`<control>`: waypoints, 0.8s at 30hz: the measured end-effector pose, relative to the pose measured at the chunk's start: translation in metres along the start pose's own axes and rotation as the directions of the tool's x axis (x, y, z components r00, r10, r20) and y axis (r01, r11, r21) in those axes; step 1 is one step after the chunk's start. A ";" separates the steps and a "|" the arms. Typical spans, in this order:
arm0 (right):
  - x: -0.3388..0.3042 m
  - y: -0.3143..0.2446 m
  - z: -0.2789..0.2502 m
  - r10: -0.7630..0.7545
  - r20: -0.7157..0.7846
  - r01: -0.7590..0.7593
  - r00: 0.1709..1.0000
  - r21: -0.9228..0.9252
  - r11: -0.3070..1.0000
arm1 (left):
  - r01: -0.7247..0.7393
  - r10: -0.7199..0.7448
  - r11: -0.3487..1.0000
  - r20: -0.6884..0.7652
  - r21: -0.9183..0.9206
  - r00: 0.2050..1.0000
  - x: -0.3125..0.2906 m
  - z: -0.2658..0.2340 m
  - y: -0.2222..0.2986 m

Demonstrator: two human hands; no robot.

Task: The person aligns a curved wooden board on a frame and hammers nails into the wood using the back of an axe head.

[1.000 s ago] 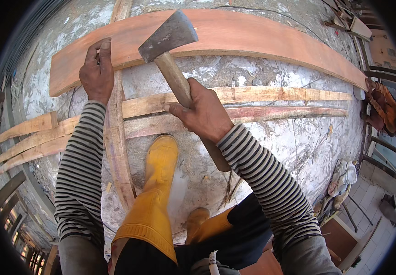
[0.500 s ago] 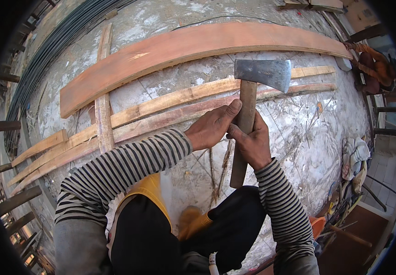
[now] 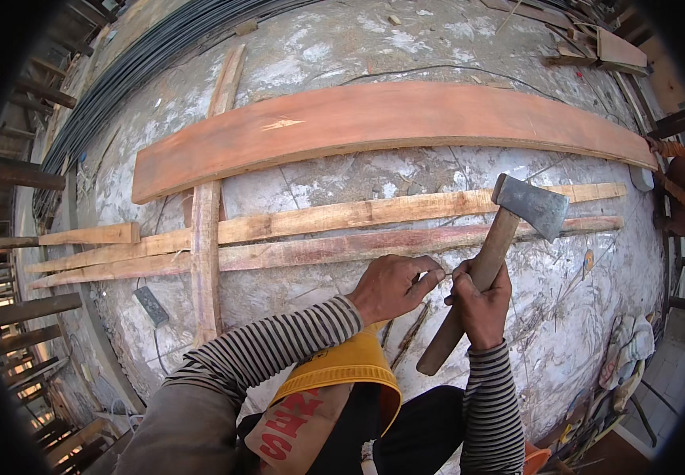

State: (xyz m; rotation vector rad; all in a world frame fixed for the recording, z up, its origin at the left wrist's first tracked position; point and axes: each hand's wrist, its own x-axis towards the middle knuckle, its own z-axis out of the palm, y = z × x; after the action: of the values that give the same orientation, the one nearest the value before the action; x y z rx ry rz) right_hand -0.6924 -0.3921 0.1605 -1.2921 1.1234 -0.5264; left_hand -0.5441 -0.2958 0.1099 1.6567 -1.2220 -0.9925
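Note:
My right hand (image 3: 483, 305) is wrapped round the wooden handle of a hatchet (image 3: 532, 207). The hatchet is tilted, its grey steel head up and to the right, and the handle's butt points down toward my knees. Just left of the handle is my left hand (image 3: 396, 286), apart from it, with thumb and forefinger pinched together. Something tiny may be at those fingertips, too small to name. Beyond both hands lie two long timber strips (image 3: 342, 215) on the floor, and behind them a wide reddish plank (image 3: 406, 115).
A timber crosspiece (image 3: 206, 293) lies across the strips at left. Dark steel rods (image 3: 133, 79) are bundled at far left. A small dark block with a cord (image 3: 151, 306) is near the crosspiece. At far right another person in orange (image 3: 684, 186) is by the plank's end.
My left hand has come off the hatchet handle and moved apart to its left. The hatchet now leans further right in my right hand. The view has shifted too.

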 end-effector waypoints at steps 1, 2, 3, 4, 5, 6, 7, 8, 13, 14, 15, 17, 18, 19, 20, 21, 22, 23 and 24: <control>0.009 0.002 0.000 0.015 0.027 -0.014 1.000 -0.021 1.000 | -0.084 0.084 0.996 -0.075 -0.004 0.994 0.000 0.001 -0.006; 0.018 0.003 0.003 0.031 0.056 -0.028 0.998 -0.040 0.999 | -0.061 0.067 0.995 -0.084 0.073 0.994 0.000 -0.002 -0.011; 0.026 0.006 0.007 0.039 0.074 -0.037 0.997 -0.031 0.999 | -0.054 0.067 0.988 -0.090 0.142 0.994 0.006 -0.005 -0.013; 0.034 0.009 0.015 0.048 0.092 -0.046 0.995 -0.022 0.999 | -0.046 0.067 0.976 -0.094 0.212 0.993 0.011 -0.010 -0.015; 0.041 0.013 0.025 0.058 0.111 -0.057 0.992 -0.012 0.998 | -0.029 0.063 0.963 -0.122 0.268 0.991 0.016 -0.019 -0.018; 0.049 0.016 0.033 0.079 0.132 -0.077 0.988 -0.020 0.997 | -0.004 0.039 0.966 -0.133 0.257 0.990 0.021 -0.024 -0.022; 0.057 0.019 0.035 0.081 0.140 -0.077 0.987 -0.037 0.996 | 0.016 0.018 0.971 -0.138 0.238 0.990 0.026 -0.026 -0.028; 0.065 0.023 0.038 0.082 0.154 -0.076 0.985 -0.043 0.996 | 0.040 -0.007 0.972 -0.143 0.232 0.990 0.029 -0.033 -0.034; 0.079 0.034 0.035 0.167 0.064 -0.163 0.984 -0.064 0.985 | 0.120 -0.024 0.973 -0.430 0.197 0.903 0.070 -0.089 -0.077; 0.078 0.040 0.037 0.191 0.069 -0.185 0.979 -0.084 0.979 | 0.158 -0.031 0.960 -0.473 0.232 0.880 0.076 -0.108 -0.081; 0.076 0.043 0.037 0.187 0.048 -0.182 0.981 -0.093 0.979 | 0.196 -0.090 0.965 -0.481 0.175 0.872 0.087 -0.121 -0.075; 0.071 0.056 0.040 0.195 0.056 -0.190 0.979 -0.089 0.978 | 0.156 -0.022 0.964 -0.524 0.214 0.852 0.108 -0.138 -0.084; 0.069 0.059 0.040 0.194 0.054 -0.189 0.980 -0.084 0.978 | 0.074 0.107 0.950 -0.538 0.304 0.836 0.122 -0.143 -0.094; 0.070 0.061 0.041 0.198 0.056 -0.192 0.979 -0.099 0.976 | -0.006 0.237 0.920 -0.544 0.391 0.805 0.134 -0.144 -0.103; 0.068 0.062 0.040 0.208 0.061 -0.201 0.976 -0.109 0.974 | 0.017 0.240 0.905 -0.542 0.425 0.805 0.141 -0.143 -0.107; 0.066 0.062 0.040 0.218 0.066 -0.209 0.974 -0.117 0.971 | 0.041 0.243 0.887 -0.541 0.459 0.805 0.147 -0.142 -0.109; 0.066 0.060 0.039 0.228 0.065 -0.217 0.972 -0.143 0.966 | 0.055 0.249 0.873 -0.541 0.484 0.804 0.152 -0.138 -0.108; 0.066 0.056 0.039 0.237 0.065 -0.224 0.969 -0.167 0.960 | 0.098 0.193 0.879 -0.536 0.467 0.822 0.152 -0.135 -0.107; 0.066 0.052 0.039 0.246 0.066 -0.230 0.967 -0.189 0.955 | 0.143 0.137 0.880 -0.530 0.453 0.837 0.150 -0.132 -0.106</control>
State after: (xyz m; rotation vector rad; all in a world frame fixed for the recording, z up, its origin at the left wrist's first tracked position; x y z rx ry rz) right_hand -0.6445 -0.4155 0.0847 -1.2986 1.2533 -0.1884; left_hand -0.3568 -0.4009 0.0391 2.1286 -1.1020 -0.1525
